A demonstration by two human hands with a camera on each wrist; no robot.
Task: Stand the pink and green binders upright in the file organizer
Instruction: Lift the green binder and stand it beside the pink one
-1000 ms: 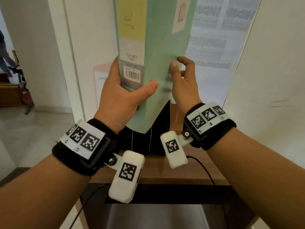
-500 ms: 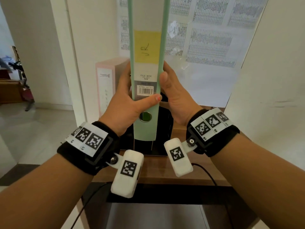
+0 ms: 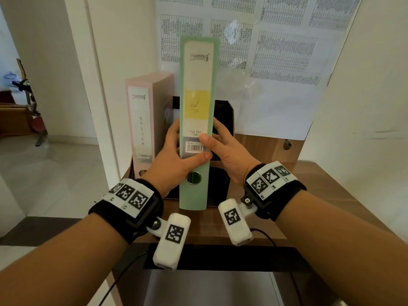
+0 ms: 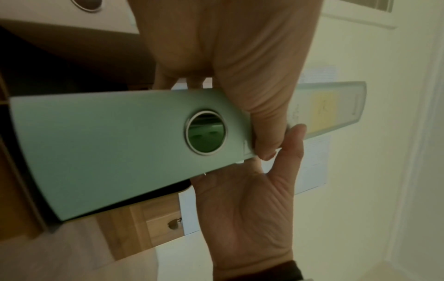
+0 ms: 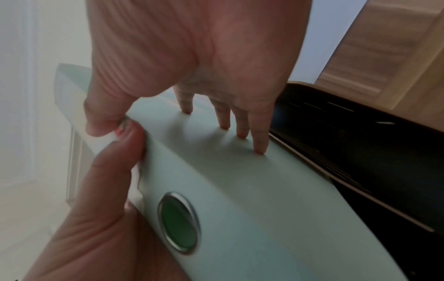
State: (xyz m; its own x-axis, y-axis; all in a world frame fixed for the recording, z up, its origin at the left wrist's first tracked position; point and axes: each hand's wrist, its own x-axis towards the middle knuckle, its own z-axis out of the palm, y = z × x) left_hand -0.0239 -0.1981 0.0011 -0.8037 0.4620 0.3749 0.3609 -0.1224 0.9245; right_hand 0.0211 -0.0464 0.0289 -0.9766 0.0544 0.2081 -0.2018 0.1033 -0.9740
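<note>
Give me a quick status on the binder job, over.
Both hands, left hand and right hand, grip green binder upright at black file organizer. Pink binder stands upright alongside. Nothing blocking the slot.

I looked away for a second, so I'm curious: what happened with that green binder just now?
The pale green lever-arch binder was turned so its spine faces the person and came down from overhead, toward the black file organizer. The left hand and right hand kept their grip on its two sides. The pink binder stayed upright at the left.
</note>
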